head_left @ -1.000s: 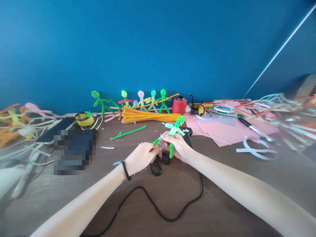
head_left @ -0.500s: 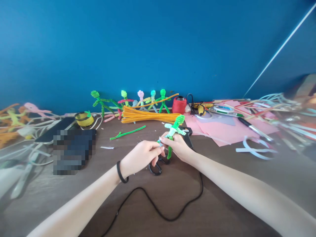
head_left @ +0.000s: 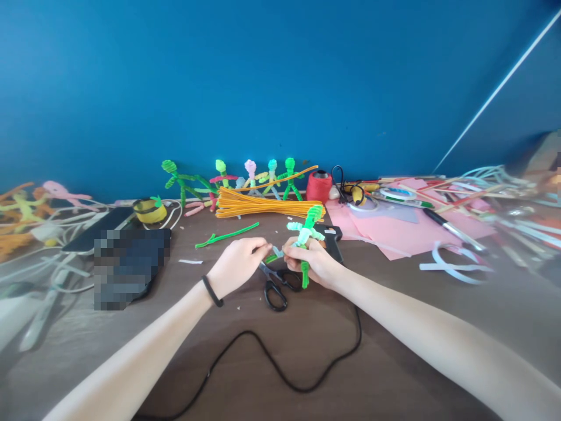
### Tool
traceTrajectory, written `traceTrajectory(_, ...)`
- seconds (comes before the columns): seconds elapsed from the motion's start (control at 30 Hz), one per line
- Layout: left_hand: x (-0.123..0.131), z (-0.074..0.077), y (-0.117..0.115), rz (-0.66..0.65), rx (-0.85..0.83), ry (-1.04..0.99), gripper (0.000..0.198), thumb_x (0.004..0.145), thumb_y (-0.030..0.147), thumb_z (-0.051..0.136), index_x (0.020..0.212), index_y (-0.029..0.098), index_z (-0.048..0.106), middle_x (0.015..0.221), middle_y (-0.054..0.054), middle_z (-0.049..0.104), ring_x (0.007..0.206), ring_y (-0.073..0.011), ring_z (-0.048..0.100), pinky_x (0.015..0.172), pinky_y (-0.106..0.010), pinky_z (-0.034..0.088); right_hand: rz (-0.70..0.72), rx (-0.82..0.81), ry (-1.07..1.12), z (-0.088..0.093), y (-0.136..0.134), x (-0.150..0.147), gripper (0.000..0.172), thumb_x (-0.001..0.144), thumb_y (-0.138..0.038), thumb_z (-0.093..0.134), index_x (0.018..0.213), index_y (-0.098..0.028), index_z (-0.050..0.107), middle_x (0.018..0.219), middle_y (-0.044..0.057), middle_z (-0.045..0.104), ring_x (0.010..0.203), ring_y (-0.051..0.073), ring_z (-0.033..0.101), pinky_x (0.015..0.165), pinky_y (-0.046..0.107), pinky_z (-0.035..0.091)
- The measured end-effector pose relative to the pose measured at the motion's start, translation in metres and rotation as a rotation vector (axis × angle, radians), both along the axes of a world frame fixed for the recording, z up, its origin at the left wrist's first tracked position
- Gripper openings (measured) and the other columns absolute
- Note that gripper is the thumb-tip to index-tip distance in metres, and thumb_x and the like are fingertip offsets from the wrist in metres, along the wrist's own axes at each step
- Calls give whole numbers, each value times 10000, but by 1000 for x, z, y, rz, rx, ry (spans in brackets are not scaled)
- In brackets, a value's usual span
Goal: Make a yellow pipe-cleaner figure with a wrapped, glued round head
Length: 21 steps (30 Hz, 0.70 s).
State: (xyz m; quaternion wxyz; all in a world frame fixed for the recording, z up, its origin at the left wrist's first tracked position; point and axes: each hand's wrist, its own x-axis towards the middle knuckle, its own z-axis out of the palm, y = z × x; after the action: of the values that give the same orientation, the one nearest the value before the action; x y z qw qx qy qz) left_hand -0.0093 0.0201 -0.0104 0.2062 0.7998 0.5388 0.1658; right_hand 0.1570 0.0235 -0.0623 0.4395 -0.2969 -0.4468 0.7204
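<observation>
My right hand [head_left: 312, 265] is closed round the body of a green pipe-cleaner figure [head_left: 308, 229] with pale mint arms, held above the brown table [head_left: 333, 362]. One green leg hangs down past my fingers. My left hand [head_left: 239, 266], a black band on its wrist, pinches the tip of the figure's other green leg. Black-handled scissors [head_left: 277, 286] lie on the table just under both hands.
A row of small pipe-cleaner figures [head_left: 249, 178] stands against the blue wall, behind a bundle of orange pipe cleaners [head_left: 267, 206]. A loose green pipe cleaner [head_left: 225, 235], red thread spool [head_left: 318, 187], pink paper [head_left: 394, 231], black cord [head_left: 280, 374] and a dark blurred item [head_left: 127, 266] lie around.
My left hand has slid up and to the left along the green leg, uncovering the scissors. The figure in my right hand has tilted slightly and dropped a little.
</observation>
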Motion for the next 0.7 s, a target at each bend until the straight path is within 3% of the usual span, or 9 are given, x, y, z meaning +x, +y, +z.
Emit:
traceTrajectory(0.2, 4, -6, -2, -74, -190, -40, 252, 738, 227, 348, 562, 175, 520, 507, 25, 475, 512, -118, 419, 545, -236, 296, -6, -49, 117, 4, -1, -1, 186, 622, -236, 682, 561, -136, 538, 469, -35, 471, 457, 52, 402, 447, 188, 283)
traceTrajectory(0.33, 8, -8, -6, -112, -326, -125, 261, 741, 266, 355, 599, 164, 549, 472, 39, 436, 472, -108, 409, 509, -226, 311, -34, -45, 108, 4, 0, -1, 187, 624, -256, 681, 570, -140, 543, 475, -34, 467, 462, 58, 402, 440, 191, 287)
traceTrajectory(0.5, 8, -5, -5, -87, -267, -129, 252, 741, 244, 354, 617, 163, 558, 485, 36, 449, 484, -107, 427, 508, -219, 317, -91, 45, 49, 5, 0, -2, 229, 631, -301, 678, 561, -141, 530, 487, -31, 466, 469, 62, 407, 430, 196, 278)
traceTrajectory(0.7, 6, -2, -4, -105, -166, -60, 252, 734, 213, 344, 608, 175, 558, 524, 23, 504, 508, -114, 438, 537, -223, 329, -48, 34, -21, 0, 1, -1, 306, 666, -393, 646, 550, -149, 502, 468, -24, 489, 423, 64, 419, 394, 201, 243)
